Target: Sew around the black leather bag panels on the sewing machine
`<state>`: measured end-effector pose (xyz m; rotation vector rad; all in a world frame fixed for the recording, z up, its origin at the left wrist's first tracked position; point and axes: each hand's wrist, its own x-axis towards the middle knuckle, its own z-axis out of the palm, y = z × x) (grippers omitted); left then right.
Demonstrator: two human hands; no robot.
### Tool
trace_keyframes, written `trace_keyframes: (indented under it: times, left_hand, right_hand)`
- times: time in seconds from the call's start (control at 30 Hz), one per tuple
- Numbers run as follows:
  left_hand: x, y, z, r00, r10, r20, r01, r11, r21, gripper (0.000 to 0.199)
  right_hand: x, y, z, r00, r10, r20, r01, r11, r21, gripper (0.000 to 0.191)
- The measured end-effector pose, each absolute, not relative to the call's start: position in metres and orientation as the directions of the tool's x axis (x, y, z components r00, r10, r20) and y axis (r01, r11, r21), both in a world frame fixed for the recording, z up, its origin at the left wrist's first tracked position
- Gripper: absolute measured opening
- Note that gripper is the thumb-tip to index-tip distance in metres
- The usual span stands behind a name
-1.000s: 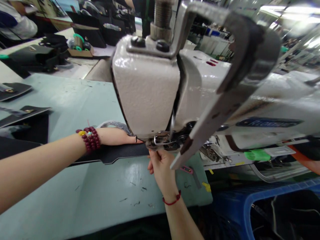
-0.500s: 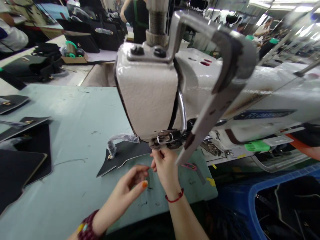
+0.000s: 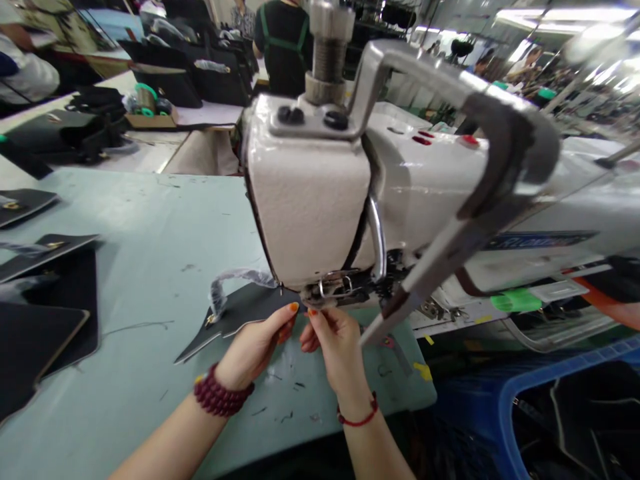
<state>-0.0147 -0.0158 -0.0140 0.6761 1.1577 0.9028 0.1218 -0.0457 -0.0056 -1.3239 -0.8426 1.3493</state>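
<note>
A black panel (image 3: pixel 250 305) with a pale edge lies under the head of the sewing machine (image 3: pixel 310 200). A plastic-wrapped handle (image 3: pixel 235 275) with a gold-coloured fitting is attached to it. My left hand (image 3: pixel 260 343) is closed at the panel's front edge, thumb against curled fingers. Just right of it, below the needle area, my right hand (image 3: pixel 337 347) pinches with thumb and forefinger. The two thumb tips are close together, and whatever is between the fingers of either hand is hidden or too small to name.
More black panels (image 3: pixel 43 333) lie at the left of the green table (image 3: pixel 150 267). Thread scraps and a small pink-handled tool (image 3: pixel 389 341) are near the right hand. A blue basket (image 3: pixel 505 400) with black pieces stands at lower right. A person (image 3: pixel 283 43) stands behind.
My left hand has moved up and forward to the panel's edge, its fingers closing. My right hand has shifted slightly right and down. The panel's left end has swung slightly left and toward me.
</note>
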Motion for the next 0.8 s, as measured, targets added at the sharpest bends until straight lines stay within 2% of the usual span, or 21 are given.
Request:
trace_keyframes:
  times: [0.17,0.37,0.67,0.8]
  left_hand:
    - [-0.012,-0.009,-0.004,0.180,0.852,-0.492,-0.177,0.520,0.835,0.038]
    - [-0.011,-0.014,-0.006,0.193,0.851,-0.489,-0.202,0.522,0.829,0.040]
    - [-0.013,-0.007,-0.008,0.227,0.862,-0.453,-0.163,0.493,0.855,0.040]
    - [-0.011,-0.001,-0.004,0.200,0.850,-0.488,-0.181,0.521,0.834,0.041]
  right_hand:
    - [0.116,-0.044,-0.005,0.175,0.947,-0.270,-0.225,-0.229,-0.947,0.044]
    - [0.115,-0.042,-0.003,0.198,0.932,-0.302,-0.262,-0.247,-0.933,0.041]
    - [0.115,-0.039,0.006,0.232,0.920,-0.314,-0.217,-0.266,-0.939,0.035]
    - [0.114,-0.041,0.007,0.213,0.924,-0.317,-0.200,-0.276,-0.940,0.034]
